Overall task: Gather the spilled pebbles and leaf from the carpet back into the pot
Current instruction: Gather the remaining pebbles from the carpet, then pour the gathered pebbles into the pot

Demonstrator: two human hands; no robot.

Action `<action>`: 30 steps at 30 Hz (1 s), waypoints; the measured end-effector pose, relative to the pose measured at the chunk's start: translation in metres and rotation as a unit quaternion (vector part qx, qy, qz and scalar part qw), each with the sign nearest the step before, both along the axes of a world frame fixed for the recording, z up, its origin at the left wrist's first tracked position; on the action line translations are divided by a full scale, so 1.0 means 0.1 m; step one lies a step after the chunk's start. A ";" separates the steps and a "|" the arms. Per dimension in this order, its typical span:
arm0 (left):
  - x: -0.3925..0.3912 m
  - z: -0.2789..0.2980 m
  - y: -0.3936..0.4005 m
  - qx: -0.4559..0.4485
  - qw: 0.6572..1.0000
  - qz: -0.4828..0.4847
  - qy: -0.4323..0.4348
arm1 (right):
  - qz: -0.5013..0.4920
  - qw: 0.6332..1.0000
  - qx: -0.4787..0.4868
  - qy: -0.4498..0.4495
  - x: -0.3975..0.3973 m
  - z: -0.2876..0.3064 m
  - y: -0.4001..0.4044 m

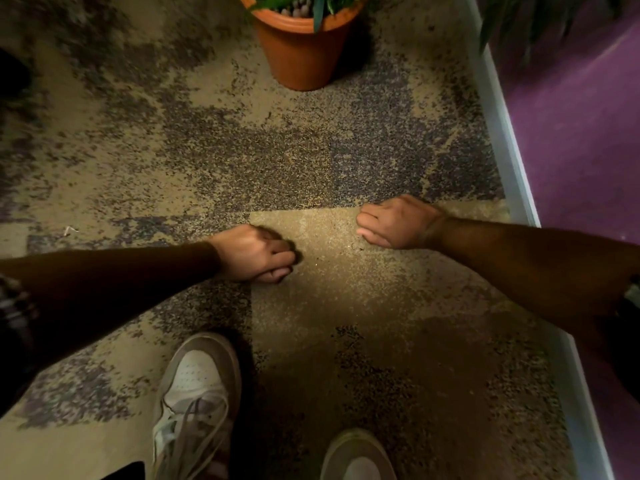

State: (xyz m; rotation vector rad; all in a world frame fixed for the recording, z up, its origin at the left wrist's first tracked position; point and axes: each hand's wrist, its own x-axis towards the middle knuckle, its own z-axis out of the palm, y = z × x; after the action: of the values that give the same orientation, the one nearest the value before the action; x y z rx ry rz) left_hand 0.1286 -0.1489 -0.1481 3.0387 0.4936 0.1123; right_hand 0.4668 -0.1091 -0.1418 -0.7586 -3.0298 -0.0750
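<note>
An orange plastic pot [300, 53] stands on the carpet at the top middle, with green leaves and pale pebbles [298, 8] inside it. My left hand [254, 252] hovers over the tan carpet patch, fingers curled into a fist. My right hand [398, 221] is to its right, also curled shut. What either fist encloses is hidden. No loose pebbles or leaf show on the carpet between the hands and the pot.
The mottled tan and grey carpet [214, 140] fills the floor. A white skirting edge [502, 133] and purple wall [581, 133] run along the right. My two shoes [197, 403] are at the bottom. A small pale scrap [69, 231] lies at the left.
</note>
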 end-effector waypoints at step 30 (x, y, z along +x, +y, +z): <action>0.94 0.96 1.10 -0.685 -0.003 0.396 -0.611 | -0.338 0.003 -0.692 0.638 -1.39 1.09 0.81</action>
State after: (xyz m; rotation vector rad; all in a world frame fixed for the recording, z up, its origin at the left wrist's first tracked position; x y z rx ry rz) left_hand 0.2225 -0.0391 -0.0524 -0.2387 0.8637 1.1003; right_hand 0.3283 -0.0280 -0.0332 -0.8672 0.1698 2.0411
